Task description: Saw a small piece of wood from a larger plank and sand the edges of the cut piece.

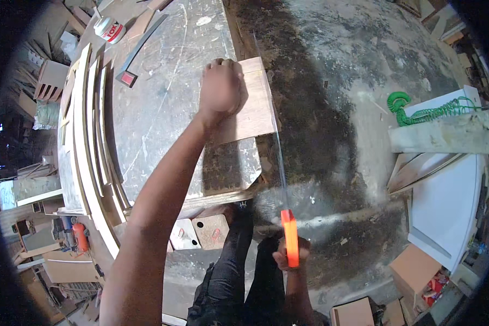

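Left hand (221,89) sits upper centre of the frame, flat on a small plywood board (250,111), fingers together and curled over the board's far edge, pinning it down. The board lies on the right edge of a scuffed grey workbench (163,108) and overhangs that edge toward the floor.

Right hand (290,255) is low centre, fingers wrapped tight round the orange handle (290,236) of a handsaw. The saw blade (274,125) runs up the frame from the handle, thin and edge-on, along the right side of the board; looks like it touches the board's right edge, but the exact contact point is too thin to tell.

Around it: a steel square with a red block (138,51) lies upper left on the bench, well apart from the board. A white can with a red label (110,30) sits beyond it near the top left. Curved wood strips (89,141) are stacked along the bench's left edge. Two small offcuts (201,232) rest below the bench's near edge, by the person's dark trousers (239,271).

Right side of the frame: green coiled hose (424,111) lies on a white panel (445,201), well apart from the saw. Dusty concrete floor (342,81) fills the centre right. Cardboard boxes (415,269) are at lower right.
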A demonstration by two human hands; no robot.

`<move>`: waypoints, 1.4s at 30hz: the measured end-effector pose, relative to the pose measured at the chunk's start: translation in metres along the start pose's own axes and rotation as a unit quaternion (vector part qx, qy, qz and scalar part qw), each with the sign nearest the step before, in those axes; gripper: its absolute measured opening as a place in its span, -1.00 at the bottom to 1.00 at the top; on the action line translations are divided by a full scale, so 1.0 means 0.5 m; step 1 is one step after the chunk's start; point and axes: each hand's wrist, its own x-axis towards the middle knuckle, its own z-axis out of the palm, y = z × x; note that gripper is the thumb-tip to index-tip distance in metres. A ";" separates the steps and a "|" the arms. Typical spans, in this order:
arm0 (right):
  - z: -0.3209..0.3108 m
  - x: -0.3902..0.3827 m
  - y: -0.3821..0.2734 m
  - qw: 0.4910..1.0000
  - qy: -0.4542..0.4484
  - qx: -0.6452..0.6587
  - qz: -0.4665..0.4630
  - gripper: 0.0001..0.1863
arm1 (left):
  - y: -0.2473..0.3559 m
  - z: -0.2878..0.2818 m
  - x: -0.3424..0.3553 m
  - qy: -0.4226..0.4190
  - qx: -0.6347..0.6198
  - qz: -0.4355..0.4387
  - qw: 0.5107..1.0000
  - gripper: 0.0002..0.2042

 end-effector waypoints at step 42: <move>0.059 0.126 -0.013 0.994 0.016 0.101 0.040 -0.65 | 0.019 0.026 -0.008 0.047 -0.031 -0.002 0.998 -0.65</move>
